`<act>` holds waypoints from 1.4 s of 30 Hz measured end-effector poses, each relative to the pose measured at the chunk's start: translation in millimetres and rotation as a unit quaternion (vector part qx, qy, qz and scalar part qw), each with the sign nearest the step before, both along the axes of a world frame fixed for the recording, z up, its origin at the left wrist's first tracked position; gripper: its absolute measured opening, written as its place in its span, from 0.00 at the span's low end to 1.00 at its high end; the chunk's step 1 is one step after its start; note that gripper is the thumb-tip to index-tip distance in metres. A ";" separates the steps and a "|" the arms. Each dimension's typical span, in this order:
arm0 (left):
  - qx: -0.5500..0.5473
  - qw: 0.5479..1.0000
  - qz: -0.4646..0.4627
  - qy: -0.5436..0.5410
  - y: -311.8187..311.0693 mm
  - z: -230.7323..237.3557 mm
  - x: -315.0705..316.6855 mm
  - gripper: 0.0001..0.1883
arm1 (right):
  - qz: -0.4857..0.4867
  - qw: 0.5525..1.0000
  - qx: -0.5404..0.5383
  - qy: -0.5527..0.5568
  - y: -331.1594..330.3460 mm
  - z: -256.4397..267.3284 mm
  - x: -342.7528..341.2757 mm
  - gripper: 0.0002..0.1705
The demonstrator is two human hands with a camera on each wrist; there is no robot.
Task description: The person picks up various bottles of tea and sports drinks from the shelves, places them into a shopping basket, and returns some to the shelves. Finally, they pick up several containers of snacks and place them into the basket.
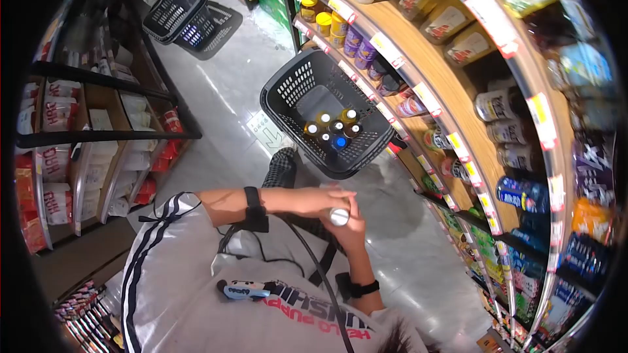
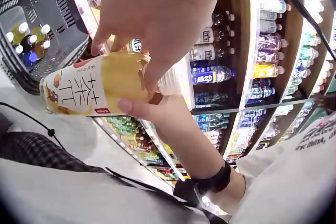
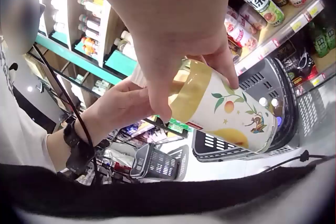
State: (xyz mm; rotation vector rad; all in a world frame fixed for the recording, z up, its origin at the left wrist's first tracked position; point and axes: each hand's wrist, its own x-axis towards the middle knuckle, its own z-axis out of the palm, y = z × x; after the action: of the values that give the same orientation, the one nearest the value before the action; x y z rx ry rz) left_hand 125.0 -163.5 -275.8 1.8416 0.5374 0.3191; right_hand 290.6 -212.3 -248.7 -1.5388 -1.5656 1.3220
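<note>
A bottle of yellow tea drink (image 2: 79, 90) with a white illustrated label is held between both hands. In the left wrist view it lies nearly level, its base pointing left. My left hand (image 2: 157, 19) grips it from above, near the neck. My right hand (image 3: 184, 35) curls round its body from the other side, the thumb along the yellow upper part. In the head view the hands overlap, and the white cap (image 1: 339, 216) shows between them, facing the camera. Beyond the hands, a dark shopping basket (image 1: 278, 84) holds several capped bottles (image 1: 326, 136), one with a blue cap.
Curved store shelves (image 1: 418, 19) with jars, cans and bottles run along the right side. Another dark basket (image 1: 171, 12) sits farther down the aisle floor (image 1: 229, 85). A rack of packaged goods (image 1: 59, 104) lines the left. A dark cable (image 1: 317, 261) hangs across the shirt.
</note>
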 end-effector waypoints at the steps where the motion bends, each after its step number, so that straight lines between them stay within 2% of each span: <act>1: -0.005 0.999 0.016 -0.036 -2.6 -19.3 -4.4 0.26 | 0.017 0.994 0.040 -0.095 -0.6 -12.5 -0.9 0.35; 3: -0.062 0.998 0.014 -0.030 4.3 -29.5 -18.0 0.27 | 0.070 0.994 -0.012 -0.084 19.6 -8.6 -10.1 0.37; 4: -0.076 0.996 0.029 -0.031 10.0 -27.8 -27.5 0.25 | 0.080 0.992 -0.034 -0.095 25.1 -20.1 -13.3 0.40; 6: -0.170 0.983 0.067 -0.019 22.2 -37.1 -51.5 0.24 | 0.098 0.985 -0.080 -0.116 34.7 -44.1 -17.1 0.48; 9: -0.263 0.954 0.138 0.045 46.4 -68.7 -101.8 0.21 | 0.024 0.993 -0.065 -0.095 53.3 -81.2 -26.9 0.47; 10: -0.289 0.939 0.177 0.066 53.6 -81.0 -123.4 0.21 | 0.012 0.987 -0.117 -0.109 67.3 -83.1 -34.0 0.47; 11: -0.314 0.921 0.214 0.088 58.1 -92.4 -143.9 0.21 | -0.020 0.989 -0.122 -0.086 77.9 -95.5 -39.6 0.47; 13: -0.368 0.872 0.314 0.071 61.5 -123.3 -189.6 0.20 | -0.092 0.987 -0.129 -0.035 97.9 -125.2 -55.5 0.46; 14: -0.392 0.843 0.363 0.063 63.2 -136.2 -211.5 0.20 | -0.082 0.990 -0.099 -0.051 120.0 -127.0 -71.2 0.46; 16: -0.431 0.787 0.441 0.002 62.0 -149.2 -250.1 0.18 | -0.117 0.991 -0.055 0.046 147.5 -169.2 -92.9 0.46; 17: -0.449 0.754 0.479 -0.029 64.7 -150.9 -261.4 0.18 | -0.133 0.986 -0.033 0.093 161.7 -189.9 -103.1 0.47; 20: -0.551 0.654 0.518 -0.032 80.2 -130.0 -291.1 0.17 | -0.124 0.990 -0.003 0.065 209.2 -250.1 -137.1 0.45; 21: -0.536 0.669 0.514 -0.012 80.2 -134.5 -296.0 0.17 | -0.110 0.992 0.013 0.053 224.7 -270.6 -150.0 0.44; 23: -0.504 0.701 0.504 0.027 79.9 -143.1 -297.5 0.17 | -0.106 0.994 -0.020 0.034 249.4 -316.5 -176.5 0.43; 24: -0.471 0.726 0.500 0.036 84.9 -135.9 -293.6 0.17 | -0.094 0.995 -0.022 -0.010 259.3 -338.8 -188.3 0.44; 27: -0.328 0.860 0.326 0.216 122.2 -97.8 -298.2 0.17 | -0.050 0.993 -0.070 -0.076 281.9 -408.4 -217.6 0.45; 30: -0.362 0.830 0.373 0.203 120.4 -91.4 -323.6 0.18 | 0.003 0.976 -0.171 -0.138 289.1 -461.1 -236.6 0.45; 31: -0.381 0.803 0.414 0.197 116.1 -95.7 -331.9 0.18 | 0.024 0.964 -0.209 -0.161 287.1 -473.5 -242.4 0.45; 33: -0.415 0.739 0.496 0.187 107.1 -100.6 -345.3 0.18 | 0.074 0.970 -0.148 -0.179 266.3 -510.7 -245.1 0.46; 35: -0.419 0.719 0.512 0.213 93.0 -110.3 -349.3 0.17 | 0.142 0.963 -0.083 -0.212 252.1 -533.4 -241.4 0.46; 36: -0.429 0.711 0.517 0.210 85.1 -114.5 -347.5 0.17 | 0.177 0.951 -0.110 -0.228 249.0 -536.1 -240.0 0.47; 39: -0.495 0.679 0.515 0.167 72.1 -120.1 -333.7 0.16 | 0.215 0.944 -0.084 -0.237 240.0 -538.6 -237.2 0.48; 42: -0.535 0.672 0.497 0.118 71.1 -121.0 -313.4 0.15 | 0.259 0.914 -0.160 -0.269 236.6 -524.0 -232.1 0.49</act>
State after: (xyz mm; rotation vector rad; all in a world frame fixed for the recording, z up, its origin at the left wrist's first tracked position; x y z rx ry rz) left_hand -188.4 -92.4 -396.8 0.2830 1.5170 0.3478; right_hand 58.5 24.3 -772.7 -1.8793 -2.3157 1.5803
